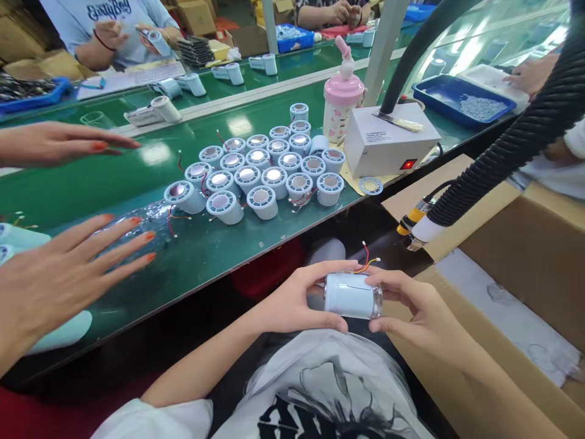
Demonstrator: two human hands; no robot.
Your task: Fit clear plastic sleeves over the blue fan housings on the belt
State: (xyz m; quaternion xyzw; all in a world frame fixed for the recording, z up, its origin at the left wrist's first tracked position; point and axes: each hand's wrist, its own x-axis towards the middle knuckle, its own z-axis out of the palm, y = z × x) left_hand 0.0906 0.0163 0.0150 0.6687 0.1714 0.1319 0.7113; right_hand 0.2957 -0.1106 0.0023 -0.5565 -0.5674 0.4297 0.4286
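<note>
In front of my lap I hold a light-blue cylindrical housing (350,296) lying on its side, with clear plastic film around it. Thin red and yellow wires (367,265) with small white plugs stick up from its far side. My left hand (304,299) is closed on its left end, thumb below and fingers along the top. At the other end, my right hand (414,305) grips it between thumb and fingers, by the crinkled film. Many similar light-blue housings (262,202) stand grouped on the green bench, silver discs upward, some with wires showing.
A co-worker's hands (68,268) reach over the bench (219,256) from the left. A white box (388,143) with a lit red switch, a pink cup (342,100) and a black ribbed hose (498,164) stand right. An open carton (525,262) sits beside me.
</note>
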